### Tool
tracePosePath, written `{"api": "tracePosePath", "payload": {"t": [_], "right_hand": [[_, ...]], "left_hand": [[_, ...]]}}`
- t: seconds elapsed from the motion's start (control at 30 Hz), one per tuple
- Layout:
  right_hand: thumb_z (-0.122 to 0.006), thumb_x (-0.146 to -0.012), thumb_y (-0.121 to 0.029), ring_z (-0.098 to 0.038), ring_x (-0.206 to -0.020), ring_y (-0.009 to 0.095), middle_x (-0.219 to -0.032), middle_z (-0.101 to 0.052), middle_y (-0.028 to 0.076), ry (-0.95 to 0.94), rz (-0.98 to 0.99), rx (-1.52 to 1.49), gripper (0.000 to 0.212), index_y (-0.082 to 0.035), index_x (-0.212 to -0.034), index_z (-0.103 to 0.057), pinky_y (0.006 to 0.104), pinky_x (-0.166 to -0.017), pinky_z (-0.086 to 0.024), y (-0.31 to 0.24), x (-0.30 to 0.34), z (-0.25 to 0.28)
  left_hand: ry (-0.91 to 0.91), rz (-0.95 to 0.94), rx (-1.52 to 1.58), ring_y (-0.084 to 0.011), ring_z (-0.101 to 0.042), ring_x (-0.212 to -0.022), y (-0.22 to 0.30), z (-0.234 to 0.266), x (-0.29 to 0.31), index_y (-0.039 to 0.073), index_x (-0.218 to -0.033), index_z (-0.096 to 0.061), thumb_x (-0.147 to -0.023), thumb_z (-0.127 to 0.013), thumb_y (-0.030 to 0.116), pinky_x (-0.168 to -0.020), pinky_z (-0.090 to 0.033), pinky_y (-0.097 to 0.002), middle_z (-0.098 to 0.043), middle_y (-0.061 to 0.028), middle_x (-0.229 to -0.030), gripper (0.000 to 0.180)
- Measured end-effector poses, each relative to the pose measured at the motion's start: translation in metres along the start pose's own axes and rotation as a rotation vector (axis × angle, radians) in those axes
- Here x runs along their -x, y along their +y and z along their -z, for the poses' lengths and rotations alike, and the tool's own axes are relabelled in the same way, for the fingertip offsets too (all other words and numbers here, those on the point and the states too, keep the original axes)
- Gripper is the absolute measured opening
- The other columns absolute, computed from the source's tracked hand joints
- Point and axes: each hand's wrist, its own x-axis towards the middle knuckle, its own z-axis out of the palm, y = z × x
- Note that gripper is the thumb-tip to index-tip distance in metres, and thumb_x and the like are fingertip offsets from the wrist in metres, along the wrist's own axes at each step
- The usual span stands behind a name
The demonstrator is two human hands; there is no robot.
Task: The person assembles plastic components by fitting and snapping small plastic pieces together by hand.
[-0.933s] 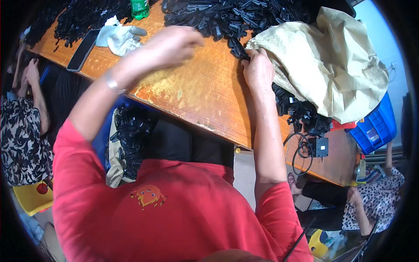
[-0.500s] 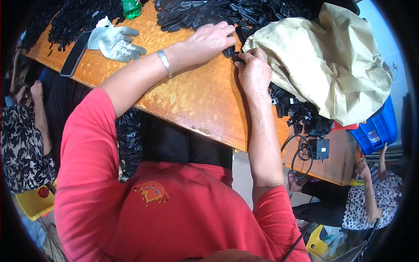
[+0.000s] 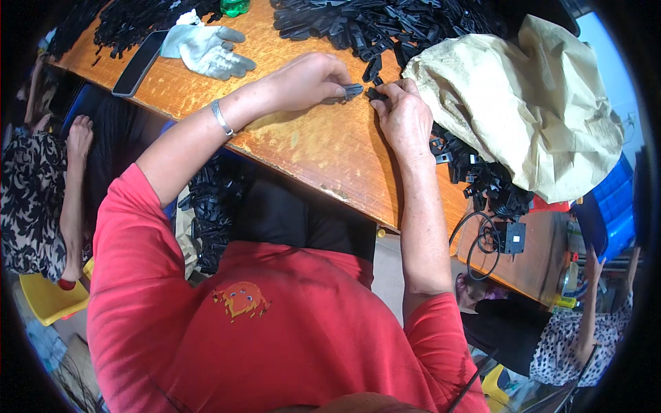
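Observation:
My left hand (image 3: 310, 82), with a silver bracelet at its wrist, is closed over the wooden table. A small black plastic piece (image 3: 353, 90) sticks out from between its thumb and fingers. Just to the right, my right hand (image 3: 405, 117) pinches another dark plastic part (image 3: 375, 94) by the edge of the beige cloth sack. The two pieces are close together, and the fingers partly cover both. Beyond my hands lies a large heap of black plastic pieces (image 3: 358, 27), with a few strays (image 3: 372, 69) at its near side.
A grey-white work glove (image 3: 210, 51) and a phone (image 3: 140, 63) lie left on the table (image 3: 296, 151). The beige sack (image 3: 523, 103) bulges at the right, above more black parts (image 3: 475, 165). A cabled black box (image 3: 509, 237) is nearby. Other people sit on both sides.
My left hand has drawn back from the heap's edge and now shows a black plastic piece in its fingers. My right hand keeps its pinch. The whole view has shifted slightly.

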Motion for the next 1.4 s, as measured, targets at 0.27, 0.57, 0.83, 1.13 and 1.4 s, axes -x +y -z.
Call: {"api": "tracePosePath", "payload": {"t": [0.27, 0.57, 0.83, 1.13, 1.4], "right_hand": [[-0.085, -0.087, -0.016, -0.075, -0.094, 0.039, -0.105, -0.076, 0.019, 0.034, -0.081, -0.072, 0.025, -0.004, -0.107, -0.076, 0.0490, -0.085, -0.060, -0.009, 0.001, 0.004], [-0.084, -0.089, -0.014, -0.075, -0.095, 0.040, -0.105, -0.075, 0.020, 0.014, 0.036, -0.194, 0.024, -0.003, -0.109, -0.074, 0.0483, -0.082, -0.059, -0.016, 0.002, -0.004], [-0.085, -0.088, -0.013, -0.074, -0.093, 0.041, -0.104, -0.073, 0.020, 0.008, 0.085, -0.228, 0.026, -0.002, -0.110, -0.077, 0.0476, -0.082, -0.059, -0.017, 0.003, -0.008], [-0.086, -0.088, -0.013, -0.075, -0.094, 0.037, -0.102, -0.073, 0.015, -0.047, 0.130, -0.259, 0.025, -0.007, -0.111, -0.082, 0.0445, -0.083, -0.059, -0.031, -0.015, -0.015], [-0.087, -0.085, -0.013, -0.075, -0.093, 0.035, -0.099, -0.074, 0.013, -0.115, 0.123, -0.260, 0.022, -0.009, -0.107, -0.084, 0.0436, -0.082, -0.059, -0.020, -0.022, -0.018]], "left_hand": [[-0.123, 0.281, 0.034, -0.0202, -0.077, -0.088, -0.011, 0.011, -0.009, 0.001, -0.120, -0.080, -0.100, -0.076, 0.015, -0.081, -0.060, -0.0368, -0.082, -0.0129, -0.097, 0.025], [-0.167, 0.232, 0.089, -0.0186, -0.075, -0.085, -0.037, 0.025, -0.011, 0.001, -0.112, -0.081, -0.100, -0.077, 0.019, -0.079, -0.059, -0.0365, -0.081, -0.0124, -0.094, 0.023], [0.130, 0.184, -0.119, -0.0263, -0.073, -0.086, -0.020, 0.018, 0.010, 0.002, -0.103, -0.077, -0.094, -0.083, 0.026, -0.077, -0.057, -0.0398, -0.074, -0.0124, -0.093, 0.026], [0.175, 0.089, -0.300, -0.0328, -0.070, -0.098, -0.007, 0.010, 0.041, 0.003, -0.104, -0.076, -0.089, -0.085, 0.019, -0.085, -0.055, -0.0455, -0.070, -0.0113, -0.099, 0.024], [0.199, 0.068, -0.242, -0.0327, -0.071, -0.095, -0.012, 0.005, 0.041, 0.003, -0.103, -0.078, -0.090, -0.084, 0.017, -0.082, -0.055, -0.0446, -0.070, -0.0116, -0.098, 0.020]]}}
